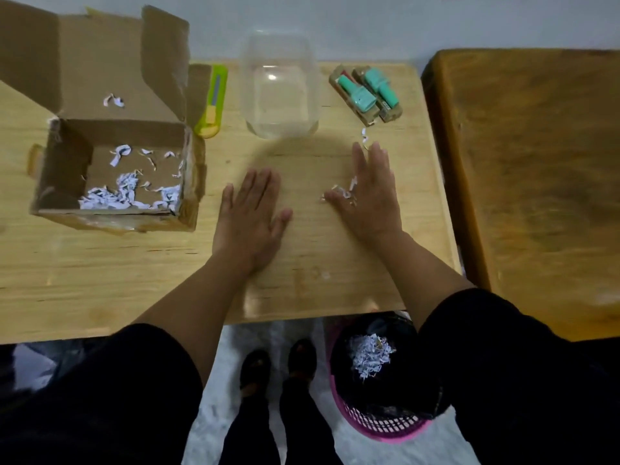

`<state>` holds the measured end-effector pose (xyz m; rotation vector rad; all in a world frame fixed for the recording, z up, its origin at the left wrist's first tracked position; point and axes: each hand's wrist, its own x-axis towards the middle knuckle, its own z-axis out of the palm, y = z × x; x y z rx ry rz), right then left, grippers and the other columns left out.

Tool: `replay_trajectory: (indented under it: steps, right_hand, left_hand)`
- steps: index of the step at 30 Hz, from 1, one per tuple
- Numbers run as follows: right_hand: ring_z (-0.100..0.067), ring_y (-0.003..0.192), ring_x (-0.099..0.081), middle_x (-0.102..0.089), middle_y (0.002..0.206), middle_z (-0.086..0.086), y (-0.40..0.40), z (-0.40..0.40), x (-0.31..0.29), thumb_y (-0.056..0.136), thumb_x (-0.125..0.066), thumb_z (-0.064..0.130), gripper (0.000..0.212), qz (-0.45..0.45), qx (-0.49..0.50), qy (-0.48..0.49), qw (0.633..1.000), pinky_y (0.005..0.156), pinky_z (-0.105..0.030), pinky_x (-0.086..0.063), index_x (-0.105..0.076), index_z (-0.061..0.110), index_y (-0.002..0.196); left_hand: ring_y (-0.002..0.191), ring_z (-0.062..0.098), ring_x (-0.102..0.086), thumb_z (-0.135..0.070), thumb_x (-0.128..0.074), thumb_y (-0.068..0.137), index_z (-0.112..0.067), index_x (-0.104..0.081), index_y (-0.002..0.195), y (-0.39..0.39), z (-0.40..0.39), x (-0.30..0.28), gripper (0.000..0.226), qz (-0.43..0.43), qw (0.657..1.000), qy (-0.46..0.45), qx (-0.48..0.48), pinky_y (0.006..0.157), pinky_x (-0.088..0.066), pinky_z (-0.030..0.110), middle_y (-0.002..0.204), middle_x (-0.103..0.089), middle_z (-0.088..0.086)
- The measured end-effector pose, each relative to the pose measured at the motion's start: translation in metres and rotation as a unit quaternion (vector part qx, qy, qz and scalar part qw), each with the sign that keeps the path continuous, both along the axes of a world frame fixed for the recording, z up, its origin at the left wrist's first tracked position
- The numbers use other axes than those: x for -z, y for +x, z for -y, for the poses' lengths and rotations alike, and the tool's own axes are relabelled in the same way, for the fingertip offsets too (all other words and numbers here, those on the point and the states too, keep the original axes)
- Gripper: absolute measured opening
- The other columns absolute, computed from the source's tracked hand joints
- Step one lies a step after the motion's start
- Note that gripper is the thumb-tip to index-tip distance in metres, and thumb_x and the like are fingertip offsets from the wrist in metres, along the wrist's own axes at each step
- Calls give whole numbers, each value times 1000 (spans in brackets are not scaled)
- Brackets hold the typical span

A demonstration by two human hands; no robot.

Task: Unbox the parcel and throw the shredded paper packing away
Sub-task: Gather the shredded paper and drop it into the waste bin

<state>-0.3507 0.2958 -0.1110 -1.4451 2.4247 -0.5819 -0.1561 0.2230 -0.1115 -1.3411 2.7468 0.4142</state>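
Standing at the bench's near edge, you have the pink bin (379,427) of shreds below its near right corner; your left hand (251,213) and right hand (365,193) lie flat, fingers straight, gripping nothing, shredded paper (345,193) at the right thumb; the opened parcel (114,176) sits left, shreds inside.

Dim, soft, edge-warped; overhead shadow.

There was only the one camera, worn on the person's head, so no second view overlapped it. It looked forward and steeply down over the wooden surface (100,297), close enough that both forearms reached in from the bottom edge. Its wide lens bowed the edges and took in the floor (214,414) and the person's feet below.
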Motion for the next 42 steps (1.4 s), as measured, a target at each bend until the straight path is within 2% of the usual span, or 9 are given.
replay_trajectory:
  steps: [7,11,16,19,21,25,30,35,42]
  right_hand:
    - [-31,142,-16,-18,154,-14,-25,25,-2,85,-53,51,77,-11,-32,-6,999,116,-49,-20,-19,16,145]
    - [-29,135,-32,-36,146,-15,-22,28,-1,89,-53,35,59,21,-87,-41,995,111,-36,-25,-37,8,139]
    - [-31,103,-60,-65,108,-19,7,25,5,85,-58,13,24,56,-83,-156,983,93,-15,-36,-68,0,101]
    - [-21,91,-57,-69,88,-17,25,14,7,80,-60,7,14,52,-65,-198,977,81,-18,-41,-72,1,84]
    - [-19,92,-56,-68,92,-14,32,3,4,80,-62,7,15,53,-67,-198,976,82,-14,-40,-72,4,91]
    - [-21,111,-52,-58,119,-11,30,-18,-10,79,-56,19,43,78,-35,-172,981,91,-17,-39,-58,12,121]
    - [-15,126,-39,-43,135,-6,24,-54,-14,78,-63,21,63,110,20,-80,991,99,-18,-31,-40,17,136]
    - [-19,115,-49,-58,120,-8,23,-50,-8,86,-62,17,50,71,16,-73,995,90,-10,-27,-46,13,133]
    - [-23,95,-59,-62,104,-15,36,-17,-16,86,-56,4,37,112,6,-107,988,81,-16,-37,-58,8,122]
  left_hand:
    - [146,13,3,-48,-20,96,-22,-2,149,0,3,0,61,6,1000,0,0,117,3,42,159,-4,-3]
    - [145,11,5,-47,-20,97,-23,-1,149,0,2,-2,61,5,1000,8,-1,117,5,41,159,-1,-5]
    - [146,12,4,-47,-21,97,-22,-5,149,0,2,-5,60,-7,1000,6,-3,118,4,42,159,-4,-5]
    - [146,12,3,-47,-21,97,-22,-5,149,0,1,-3,60,-9,1000,-1,0,118,2,42,159,-5,-4]
    - [146,12,3,-48,-19,97,-21,-5,149,0,1,-2,61,-7,1000,-8,3,118,1,42,159,-4,-4]
    - [146,13,0,-47,-21,97,-21,-7,149,1,1,1,60,-18,1000,-15,4,117,0,41,159,-7,-3]
    - [146,14,-1,-46,-23,97,-21,-8,149,2,0,1,59,-34,999,-15,2,117,2,39,159,-8,-3]
    - [146,14,-1,-46,-23,98,-22,-8,149,4,0,2,59,-45,999,-11,4,117,4,38,159,-8,-3]
    - [146,13,0,-46,-23,98,-22,-8,149,4,0,1,59,-41,999,-8,0,118,3,38,159,-8,-3]
